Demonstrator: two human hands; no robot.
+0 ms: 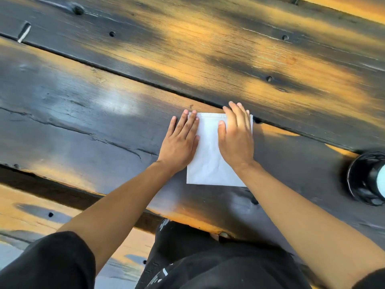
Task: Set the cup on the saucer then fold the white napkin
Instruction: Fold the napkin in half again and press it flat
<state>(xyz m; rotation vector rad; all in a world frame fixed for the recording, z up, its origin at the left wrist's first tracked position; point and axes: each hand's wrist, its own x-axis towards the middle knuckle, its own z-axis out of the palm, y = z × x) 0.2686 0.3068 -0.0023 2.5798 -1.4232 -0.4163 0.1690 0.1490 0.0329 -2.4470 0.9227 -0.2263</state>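
Starting nearest you, your dark clothing (208,265) carries white print too blurred to read. Beyond it, the table (104,122) is made of heavy planks, charred black with orange-brown grain showing through, cracked and dotted with bolt heads.

The white napkin (210,155) lies flat on the near plank as a smooth folded rectangle, with faint creases. Your left hand (181,142) rests along its left edge, and your right hand (236,138) covers its far right part. On both, the fingers lie straight and released, pressing flat and grasping nothing, with the tips at the napkin's far edge, beside the gap between planks.

Well right of your right fingers, a black saucer (362,180) holds a pale cup (381,180), cut off by the frame edge; you cannot tell its contents.
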